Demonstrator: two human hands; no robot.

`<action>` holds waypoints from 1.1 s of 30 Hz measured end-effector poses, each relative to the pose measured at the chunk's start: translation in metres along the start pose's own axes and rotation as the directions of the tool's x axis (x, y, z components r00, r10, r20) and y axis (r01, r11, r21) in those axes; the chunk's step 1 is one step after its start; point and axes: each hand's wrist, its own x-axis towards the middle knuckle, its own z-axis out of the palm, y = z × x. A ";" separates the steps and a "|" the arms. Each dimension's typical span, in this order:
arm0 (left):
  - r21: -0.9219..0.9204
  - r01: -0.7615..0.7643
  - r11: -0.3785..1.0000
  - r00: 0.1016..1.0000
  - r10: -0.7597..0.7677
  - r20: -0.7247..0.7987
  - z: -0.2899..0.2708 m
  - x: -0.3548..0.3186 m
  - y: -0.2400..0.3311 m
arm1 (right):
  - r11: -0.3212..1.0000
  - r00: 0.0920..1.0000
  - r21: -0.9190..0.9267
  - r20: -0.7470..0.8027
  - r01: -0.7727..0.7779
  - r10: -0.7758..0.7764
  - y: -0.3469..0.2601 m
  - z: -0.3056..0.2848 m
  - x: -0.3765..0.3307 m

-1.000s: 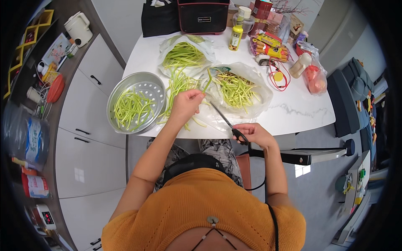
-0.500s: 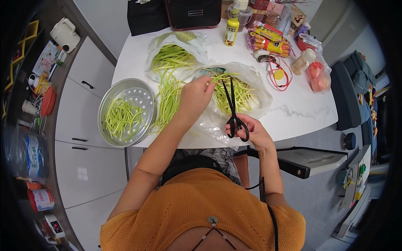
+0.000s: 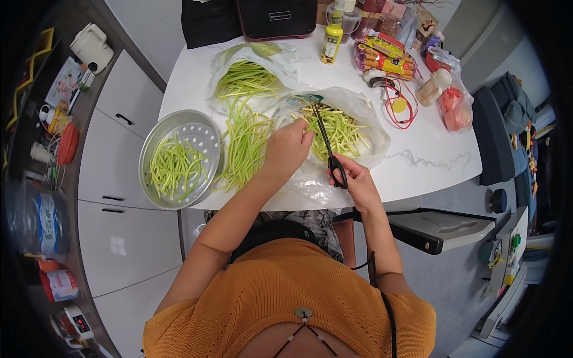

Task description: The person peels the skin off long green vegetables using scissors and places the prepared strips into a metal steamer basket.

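Observation:
My left hand point(image 3: 289, 146) is closed, with a short bit of green stem point(image 3: 312, 124) showing at its fingertips. My right hand point(image 3: 360, 184) grips black scissors point(image 3: 334, 166) by the handles; their blades point away from me, nearly together, close to my left fingertips. Under the blades lies a translucent plastic bag point(image 3: 377, 134) holding cut pale-green stem pieces point(image 3: 341, 130). Left of my left hand, long green stems point(image 3: 242, 143) spread on the table, below a second bag point(image 3: 283, 59) filled with more stems. A perforated metal pan point(image 3: 206, 134) at the left holds cut stems point(image 3: 174, 166).
On the white table point(image 3: 427, 173) stand a yellow bottle point(image 3: 330, 45), packaged sausages point(image 3: 382, 59), a red cable point(image 3: 412, 113) and a bag with reddish contents point(image 3: 455, 110). A dark case point(image 3: 277, 21) is at the back. Cabinets point(image 3: 122, 155) flank the left side.
My left hand has moved slightly down and right, and the stems reaching out past its fingers look shorter. The scissors have turned, and their blades have come closer together.

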 end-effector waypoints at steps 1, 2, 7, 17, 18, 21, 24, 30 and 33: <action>0.009 -0.015 1.000 1.000 0.015 -0.004 -0.001 -0.001 -0.001 | 1.000 1.000 -0.006 -0.013 0.004 -0.005 0.001 0.001 -0.001; 0.014 -0.018 1.000 1.000 0.018 -0.002 -0.001 -0.002 -0.002 | 1.000 0.999 -0.001 -0.034 -0.021 0.021 0.002 0.002 -0.002; 0.068 -0.046 0.997 0.999 0.045 0.026 -0.006 -0.008 -0.002 | 0.995 0.990 0.016 -0.095 -0.101 0.102 0.000 0.006 -0.008; 0.160 0.015 0.987 0.980 0.017 -0.197 -0.077 -0.026 -0.016 | 0.602 0.958 -0.773 0.027 0.201 -0.285 0.009 0.012 -0.026; 0.191 0.036 0.981 0.970 0.012 -0.243 -0.090 -0.030 -0.024 | 0.533 0.945 -0.810 0.073 0.242 -0.318 0.007 0.017 -0.029; 0.291 0.158 0.944 0.950 -0.065 -0.305 -0.127 -0.043 -0.045 | 0.291 0.906 -0.909 0.172 0.297 -0.387 0.007 0.026 -0.035; 0.388 0.271 0.881 0.933 -0.142 -0.331 -0.154 -0.060 -0.070 | 0.151 0.897 -0.959 0.158 0.239 -0.413 0.010 0.030 -0.036; 0.502 0.236 0.832 0.955 -0.102 -0.279 -0.166 -0.085 -0.091 | 0.032 0.829 -0.976 0.165 0.215 -0.534 0.021 0.030 -0.030; 0.453 0.062 0.889 0.959 0.072 -0.273 -0.151 -0.085 -0.078 | -0.017 0.822 -0.984 0.158 0.178 -0.547 0.023 0.030 -0.029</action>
